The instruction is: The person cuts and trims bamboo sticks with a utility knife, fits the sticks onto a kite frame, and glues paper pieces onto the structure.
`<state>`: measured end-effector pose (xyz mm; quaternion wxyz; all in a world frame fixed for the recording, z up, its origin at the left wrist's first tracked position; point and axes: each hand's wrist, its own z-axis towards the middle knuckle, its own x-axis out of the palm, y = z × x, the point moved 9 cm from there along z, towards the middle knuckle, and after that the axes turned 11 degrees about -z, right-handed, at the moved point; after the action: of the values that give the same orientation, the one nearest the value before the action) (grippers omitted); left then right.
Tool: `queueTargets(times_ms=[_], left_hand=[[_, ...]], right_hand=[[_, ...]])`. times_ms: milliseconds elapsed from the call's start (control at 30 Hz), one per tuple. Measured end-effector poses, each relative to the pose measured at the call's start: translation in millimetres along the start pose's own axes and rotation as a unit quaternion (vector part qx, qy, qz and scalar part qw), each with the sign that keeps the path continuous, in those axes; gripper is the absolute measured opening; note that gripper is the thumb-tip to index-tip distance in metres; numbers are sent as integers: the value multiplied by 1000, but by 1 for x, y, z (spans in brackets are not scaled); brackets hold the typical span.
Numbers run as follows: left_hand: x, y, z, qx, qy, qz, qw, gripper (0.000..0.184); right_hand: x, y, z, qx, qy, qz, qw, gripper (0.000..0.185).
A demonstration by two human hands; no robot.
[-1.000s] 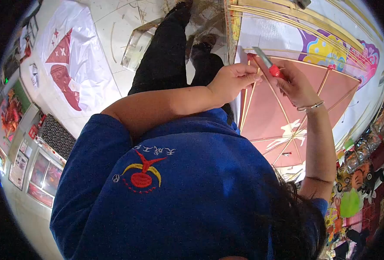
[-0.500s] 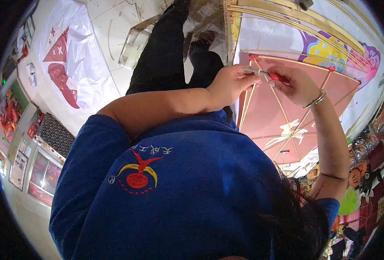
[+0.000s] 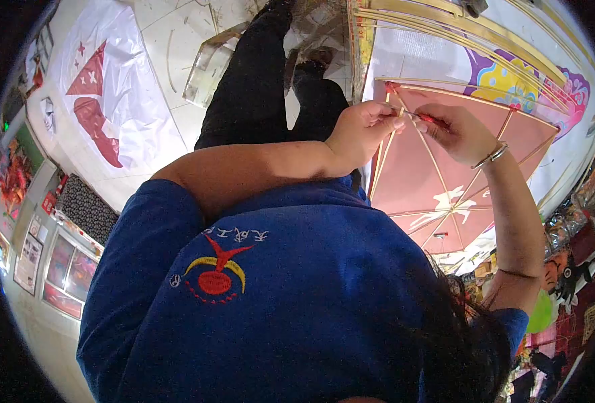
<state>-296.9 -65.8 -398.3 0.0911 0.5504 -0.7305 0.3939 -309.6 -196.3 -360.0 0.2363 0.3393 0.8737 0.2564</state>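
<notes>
From where I stand, both bare hands are close together right of centre in the upper half of the frame. The left hand (image 3: 358, 134) has thumb and fingers closed in a pinch on a thin pale strip (image 3: 390, 142). The strip's upper end pokes out at the fingertips, and its length slants down and slightly left from the grip, in front of the left part of a pink panel (image 3: 415, 178).

The right hand (image 3: 464, 133), just to the right, has its fingers curled closed round a red-handled knife (image 3: 434, 121). The handle is partly hidden in the grip. The blade points left, towards the strip's upper end; I can't tell whether they touch.

The pink panel, ribbed with thin sticks and marked with a white figure (image 3: 445, 205), spreads behind and below the hands. Long pale strips (image 3: 445, 32) lie across the upper right.
</notes>
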Motion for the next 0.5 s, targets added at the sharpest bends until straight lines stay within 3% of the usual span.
queueTargets(times_ms=[33,133,233,267,333,433,467,500], left_hand=[[0,1,1,3,-5,-5,1000,21],[1,-3,2,7,-9,12,1000,19],[-7,7,5,15,-22,83,996,19],[-11,15,8,20,-30,112,993,18],[-6,15,12,25,-21,42,999,19],[-9,12,10,4,-16,22,1000,20],[-8,10,12,-3,-13,28,1000,20],[-8,7,13,7,-13,25,1000,21]], right_hand=[[5,-5,2,15,22,26,999,25],[6,-8,6,-61,-29,81,994,24],[3,-11,-3,82,52,284,954,26],[-7,-10,-3,78,46,288,953,27],[-26,-14,-1,68,31,301,951,28],[-58,-7,0,19,-48,341,939,32],[-65,-15,4,22,-84,301,950,34],[-77,-23,9,2,-182,190,965,33]])
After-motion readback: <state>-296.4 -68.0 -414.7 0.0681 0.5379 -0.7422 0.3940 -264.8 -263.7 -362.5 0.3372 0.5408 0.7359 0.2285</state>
